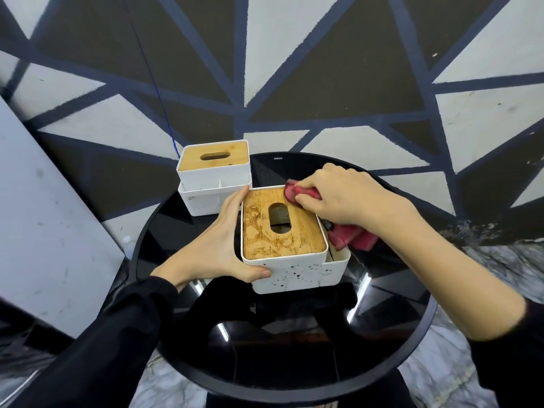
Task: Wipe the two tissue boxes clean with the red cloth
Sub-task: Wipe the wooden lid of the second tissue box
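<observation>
Slip risk: near tissue box [287,242] could skid on the glossy counter [294,348] if the left hand [217,245] eases off.
Missed dirt: its speckled front wall, below the left fingers.
Right hand [350,198]: fingers pressed together, pinning the red cloth [297,194] to the lid's far corner.
Left hand: fingers spread, bracing the box's side.
Far tissue box [213,172]: beyond both hands, untouched.

a round black table [294,363] with a glossy top fills the lower middle, mirroring strip lights as bright streaks. behind it stands a wall [294,54] painted in white and dark triangles edged with navy lines. a pale grey panel [44,231] leans at left. marbled grey floor [500,260] shows at right.
</observation>
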`<state>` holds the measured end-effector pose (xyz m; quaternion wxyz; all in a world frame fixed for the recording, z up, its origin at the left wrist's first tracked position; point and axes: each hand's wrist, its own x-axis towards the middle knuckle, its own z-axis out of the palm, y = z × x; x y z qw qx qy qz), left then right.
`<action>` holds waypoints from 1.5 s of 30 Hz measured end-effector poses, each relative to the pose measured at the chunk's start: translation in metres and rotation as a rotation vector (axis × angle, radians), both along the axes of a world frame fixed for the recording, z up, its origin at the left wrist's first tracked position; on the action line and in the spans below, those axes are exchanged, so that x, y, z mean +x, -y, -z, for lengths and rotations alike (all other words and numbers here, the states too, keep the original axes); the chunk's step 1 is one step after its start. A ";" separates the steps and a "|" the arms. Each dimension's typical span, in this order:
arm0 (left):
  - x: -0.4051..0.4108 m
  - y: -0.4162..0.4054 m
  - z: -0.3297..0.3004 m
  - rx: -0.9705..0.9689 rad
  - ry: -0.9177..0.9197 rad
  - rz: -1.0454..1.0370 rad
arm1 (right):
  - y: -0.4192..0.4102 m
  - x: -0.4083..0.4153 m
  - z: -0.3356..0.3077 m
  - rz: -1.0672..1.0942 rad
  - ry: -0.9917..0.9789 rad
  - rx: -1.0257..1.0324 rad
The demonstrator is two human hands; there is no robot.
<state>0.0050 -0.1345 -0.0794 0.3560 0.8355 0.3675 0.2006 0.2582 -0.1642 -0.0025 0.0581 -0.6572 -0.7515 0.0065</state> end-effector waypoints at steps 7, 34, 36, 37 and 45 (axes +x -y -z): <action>0.001 0.001 0.002 -0.007 0.020 -0.002 | 0.066 0.000 -0.004 -0.054 0.035 -0.046; 0.001 -0.003 0.002 0.003 -0.011 0.014 | 0.060 0.002 -0.007 -0.047 -0.030 -0.102; 0.001 -0.003 0.002 0.002 -0.013 0.015 | 0.081 -0.001 -0.010 -0.052 0.005 -0.135; 0.001 -0.003 0.002 0.001 -0.014 0.018 | 0.087 -0.002 -0.011 -0.053 0.021 -0.140; 0.000 -0.006 0.003 0.009 -0.021 0.026 | 0.052 -0.002 -0.007 -0.005 -0.066 -0.108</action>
